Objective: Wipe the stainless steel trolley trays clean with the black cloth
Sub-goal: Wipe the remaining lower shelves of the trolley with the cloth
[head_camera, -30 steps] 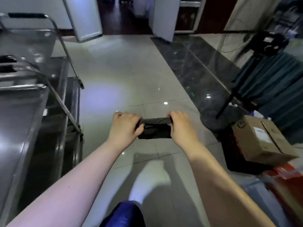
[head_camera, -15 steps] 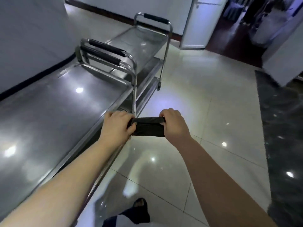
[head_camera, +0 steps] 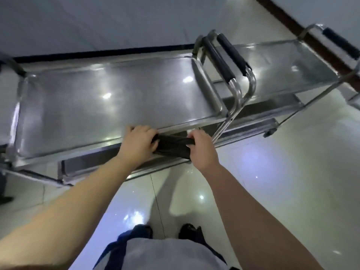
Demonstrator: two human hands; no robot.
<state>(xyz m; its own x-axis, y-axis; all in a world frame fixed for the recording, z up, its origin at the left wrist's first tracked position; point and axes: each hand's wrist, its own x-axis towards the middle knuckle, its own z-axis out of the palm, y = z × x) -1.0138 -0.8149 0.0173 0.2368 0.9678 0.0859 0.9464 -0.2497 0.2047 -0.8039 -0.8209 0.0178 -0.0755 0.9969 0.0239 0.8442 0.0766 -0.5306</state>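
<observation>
A black cloth [head_camera: 172, 146] is stretched between my two hands in front of me. My left hand [head_camera: 138, 142] grips its left end and my right hand [head_camera: 201, 148] grips its right end. The cloth hangs over the near rim of a stainless steel trolley's top tray [head_camera: 109, 106], which spreads wide and shiny ahead of me. A lower tray [head_camera: 89, 162] of the same trolley juts out beneath it. Farther right, a second steel trolley [head_camera: 276, 63] stands end to end with the first.
Black-padded push handles [head_camera: 226, 61] of both trolleys meet between the two top trays, and another handle [head_camera: 339, 42] sits at the far right. A white wall [head_camera: 116, 20] runs behind the trolleys. Glossy tiled floor [head_camera: 282, 172] spreads to the right and under my feet.
My view has swung left and down from the open floor onto the trolleys. Both hands still hold the cloth taut and now sit over the near trolley's front rim.
</observation>
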